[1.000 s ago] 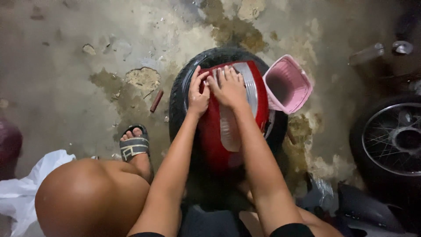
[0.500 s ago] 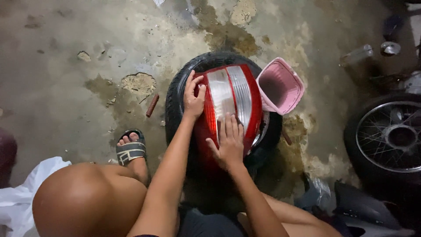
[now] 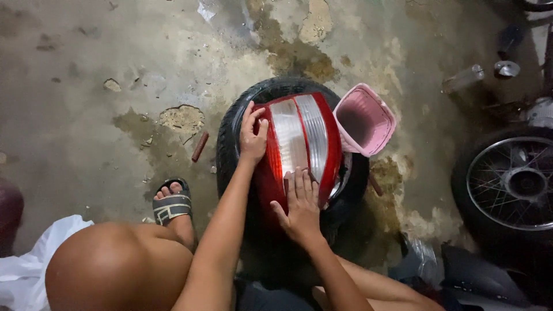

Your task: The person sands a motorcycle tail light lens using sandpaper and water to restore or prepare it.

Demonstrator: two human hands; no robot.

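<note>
Tail light (image 3: 299,144) unmoved; right hand (image 3: 300,204) has slid lower, fingers (image 3: 299,183) spread.

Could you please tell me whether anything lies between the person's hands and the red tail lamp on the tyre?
Nothing visible does. The left hand lies flat on the upper left edge of the tail lamp, and the right hand presses its lower part. The pink basket stands beside the lamp.

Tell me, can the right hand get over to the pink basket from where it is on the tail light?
Probably yes. The right hand lies flat on the red tail light, and the pink basket leans on the tyre just beyond, with nothing between them.
</note>
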